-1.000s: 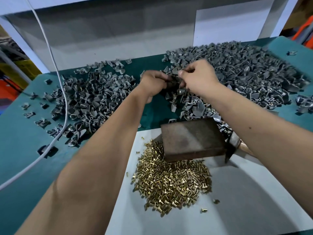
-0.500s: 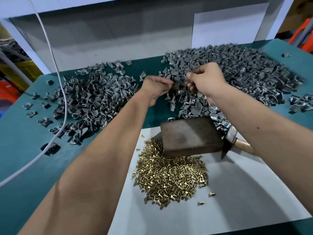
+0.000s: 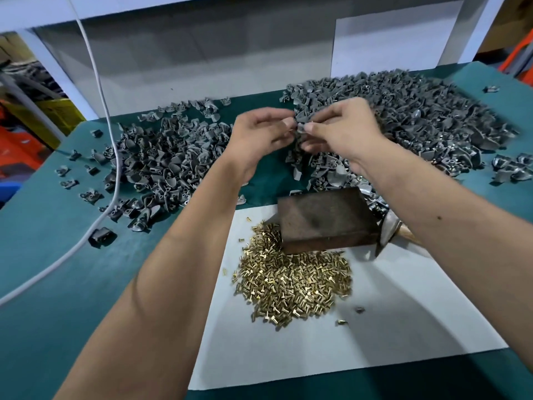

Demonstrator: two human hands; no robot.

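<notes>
My left hand (image 3: 259, 134) and my right hand (image 3: 343, 131) meet above the green table, fingertips together around a small grey metal part (image 3: 301, 122). Both pinch it between thumb and fingers. Below them lies a heap of small brass rivets (image 3: 294, 284) on a white sheet (image 3: 389, 327). A brown metal block (image 3: 326, 220) sits at the heap's far edge. A hammer (image 3: 389, 229) leans beside the block on the right, its handle hidden under my right forearm.
A large pile of grey parts (image 3: 418, 119) covers the far right of the green table (image 3: 57, 269); a second pile (image 3: 164, 166) lies at the left. A white cable (image 3: 112, 168) runs across the left pile. A grey wall panel closes the back.
Both hands have lifted slightly off the right pile, holding a grey part between them. The view has tilted a little.
</notes>
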